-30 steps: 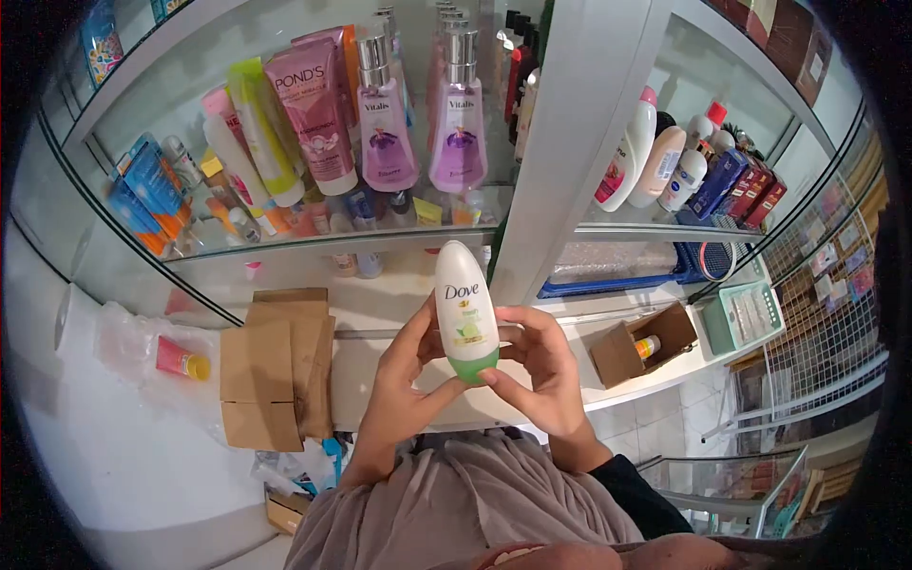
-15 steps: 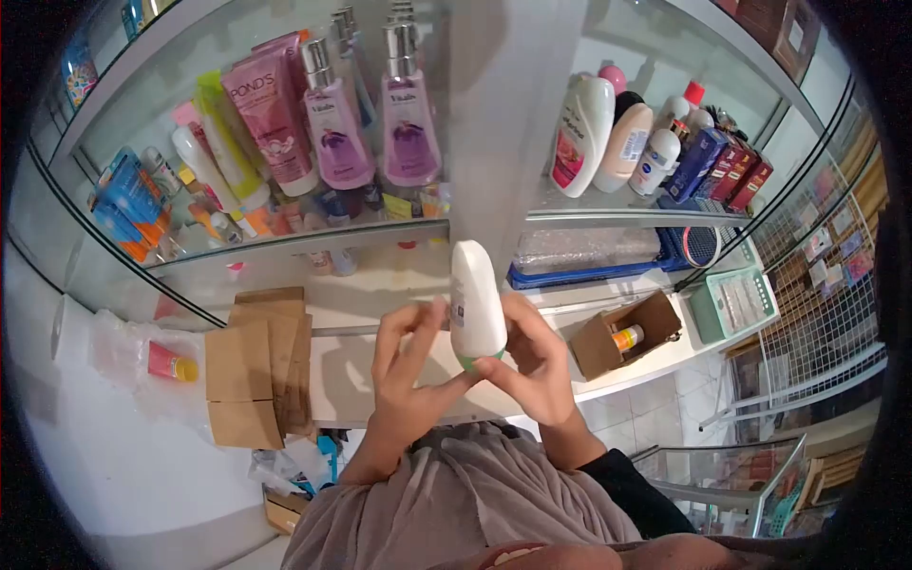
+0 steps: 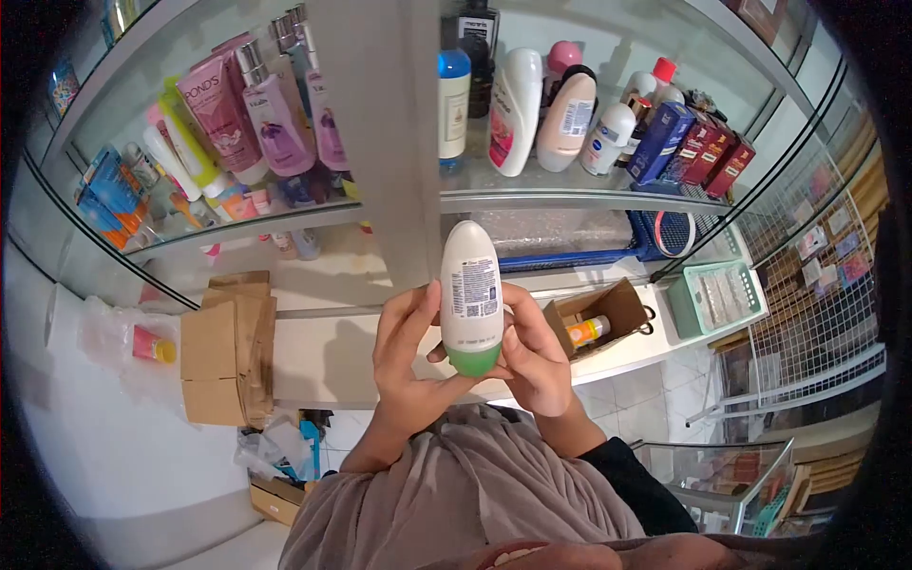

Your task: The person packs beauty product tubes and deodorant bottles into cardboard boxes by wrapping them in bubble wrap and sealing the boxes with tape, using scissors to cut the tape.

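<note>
A white roll-on deodorant bottle (image 3: 467,249) stands nearly upright in front of me, its green cap at the bottom and its printed back label with a barcode facing me. My left hand (image 3: 407,351) is closed around its left side, fingers against the bottle. My right hand (image 3: 540,356) grips the other side, with the thumb near the green cap. Some fingertips are hidden behind the bottle. Behind it is the white counter (image 3: 323,356) of a glass cabinet.
Pink tubes (image 3: 223,114) and purple pump bottles (image 3: 275,123) fill the left shelf. Lotion bottles (image 3: 516,114) and small boxes (image 3: 698,147) stand on the right shelf. An open carton (image 3: 622,313), a green basket (image 3: 722,299) and folded cardboard (image 3: 214,356) lie lower down.
The bottle has turned from its side so that its back label now faces me. Both hands still hold it. My view has shifted to the right, so the shelves appear further left.
</note>
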`<state>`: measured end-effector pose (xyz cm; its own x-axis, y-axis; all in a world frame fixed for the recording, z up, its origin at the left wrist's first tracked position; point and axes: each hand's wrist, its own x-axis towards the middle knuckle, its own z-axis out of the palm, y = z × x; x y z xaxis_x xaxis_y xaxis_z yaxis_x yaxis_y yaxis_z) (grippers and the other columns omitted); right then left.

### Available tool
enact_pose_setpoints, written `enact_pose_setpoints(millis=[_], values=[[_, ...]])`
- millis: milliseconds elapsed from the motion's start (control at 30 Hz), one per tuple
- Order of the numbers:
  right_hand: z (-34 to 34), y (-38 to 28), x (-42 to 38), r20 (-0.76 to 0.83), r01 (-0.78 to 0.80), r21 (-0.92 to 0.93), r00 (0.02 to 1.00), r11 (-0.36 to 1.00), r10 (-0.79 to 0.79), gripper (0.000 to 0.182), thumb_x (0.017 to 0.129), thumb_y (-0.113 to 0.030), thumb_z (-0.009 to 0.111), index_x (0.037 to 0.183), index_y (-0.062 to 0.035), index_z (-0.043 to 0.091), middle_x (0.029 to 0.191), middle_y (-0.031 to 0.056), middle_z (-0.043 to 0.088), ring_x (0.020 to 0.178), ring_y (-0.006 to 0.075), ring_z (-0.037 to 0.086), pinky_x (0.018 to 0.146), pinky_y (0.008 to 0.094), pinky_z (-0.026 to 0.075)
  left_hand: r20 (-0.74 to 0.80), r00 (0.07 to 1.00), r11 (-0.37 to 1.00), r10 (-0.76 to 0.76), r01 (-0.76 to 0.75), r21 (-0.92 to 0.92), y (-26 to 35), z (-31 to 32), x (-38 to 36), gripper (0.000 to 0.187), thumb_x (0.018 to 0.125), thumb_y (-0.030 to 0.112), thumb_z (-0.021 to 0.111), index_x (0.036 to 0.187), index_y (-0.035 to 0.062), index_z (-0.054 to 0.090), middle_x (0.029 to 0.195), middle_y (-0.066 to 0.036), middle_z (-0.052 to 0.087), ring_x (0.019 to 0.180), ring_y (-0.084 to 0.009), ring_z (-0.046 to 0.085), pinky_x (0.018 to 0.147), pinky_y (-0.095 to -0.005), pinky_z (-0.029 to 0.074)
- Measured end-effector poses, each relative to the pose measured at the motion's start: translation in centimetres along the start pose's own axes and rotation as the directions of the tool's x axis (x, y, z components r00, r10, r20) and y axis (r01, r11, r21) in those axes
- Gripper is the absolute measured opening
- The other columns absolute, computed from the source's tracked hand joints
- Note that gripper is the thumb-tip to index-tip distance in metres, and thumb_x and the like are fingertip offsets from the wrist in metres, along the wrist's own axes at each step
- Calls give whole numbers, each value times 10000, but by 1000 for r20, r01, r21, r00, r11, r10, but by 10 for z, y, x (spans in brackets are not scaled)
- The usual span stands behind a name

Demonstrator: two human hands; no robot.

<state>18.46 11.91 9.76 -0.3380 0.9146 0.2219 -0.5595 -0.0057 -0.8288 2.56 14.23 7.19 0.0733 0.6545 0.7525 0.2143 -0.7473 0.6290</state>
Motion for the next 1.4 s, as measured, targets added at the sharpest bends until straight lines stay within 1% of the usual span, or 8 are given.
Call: enact_pose_setpoints(millis=[167, 767, 967, 1067, 1133, 1267, 1300, 1400], values=[[-19, -19, -15, -16, -7, -27, 1000, 1000, 6, 487, 1047, -270, 407, 1458, -38, 284, 1364, 159, 486, 1254, 235, 497, 1018, 366, 440, -54, 998, 999, 45, -45, -3, 20, 32, 9, 864, 574, 67, 900, 1346, -17, 520, 1203, -166, 548, 1059, -268, 594, 845, -344, 523], [-82, -65, -57, -18, 33, -91, 999, 995, -35, 478, 1042, -243, 411, 1449, -33, 272, 1377, 152, 478, 1266, 249, 495, 995, 363, 471, -15, 999, 999, 40, -40, 14, 44, 114, 7, 817, 579, 114, 908, 1301, -38, 556, 1154, -158, 585, 1038, -270, 603, 848, -348, 511], [-109, -93, -57, 56, 191, -393, 981, 899, -184, 426, 994, -98, 492, 1390, -21, 353, 1348, 130, 504, 1238, 222, 510, 961, 356, 483, 43, 995, 991, 91, -95, 95, 46, 123, 20, 908, 524, 340, 926, 1289, -5, 581, 1155, -126, 620, 1076, -263, 586, 997, -440, 334], [-120, -108, -55, 22, 185, -331, 982, 925, -188, 492, 960, -77, 547, 1409, -12, 356, 1418, 151, 432, 1146, 216, 549, 939, 341, 490, 136, 990, 999, 36, -32, -33, 43, 119, 23, 928, 515, 392, 905, 1291, -1, 584, 1160, -123, 628, 1096, -249, 579, 1038, -462, 244], [-126, -113, -47, 60, 323, -370, 944, 871, -324, 621, 926, -72, 592, 1470, -20, 298, 1437, 160, 413, 1130, 211, 557, 932, 329, 495, 295, 953, 976, -74, 130, -174, 37, 114, 24, 890, 609, 521, 803, 1289, -9, 583, 1152, -119, 636, 1136, -223, 563, 1058, -440, 221], [-153, -125, -33, 405, 429, -580, 889, 692, -211, 460, 909, -254, 648, 1250, 51, 594, 1253, 219, 577, 1131, 269, 573, 958, 353, 449, 493, 848, 862, -194, 387, -328, 24, 106, 19, 865, 797, 697, 553, 1248, -39, 590, 1187, -114, 617, 1164, -226, 521, 1083, -395, 170], [-141, -127, -38, 228, 268, -536, 959, 801, -169, 345, 877, -208, 681, 1091, 62, 680, 1130, 186, 640, 1080, 250, 599, 897, 337, 473, 466, 863, 860, -195, 378, -342, 20, 107, 15, 847, 830, 693, 519, 1241, -44, 589, 1195, -117, 611, 1169, -238, 514, 1088, -398, 158], [-141, -134, -41, 153, 232, -735, 972, 637, -177, 342, 841, -164, 711, 1098, 58, 674, 1118, 159, 643, 1033, 231, 616, 823, 323, 495, 417, 881, 925, -225, 327, -191, 10, 109, 9, 753, 924, 671, 385, 1248, 27, 600, 1309, -137, 515, 1271, -296, 402, 1104, -435, 124]])
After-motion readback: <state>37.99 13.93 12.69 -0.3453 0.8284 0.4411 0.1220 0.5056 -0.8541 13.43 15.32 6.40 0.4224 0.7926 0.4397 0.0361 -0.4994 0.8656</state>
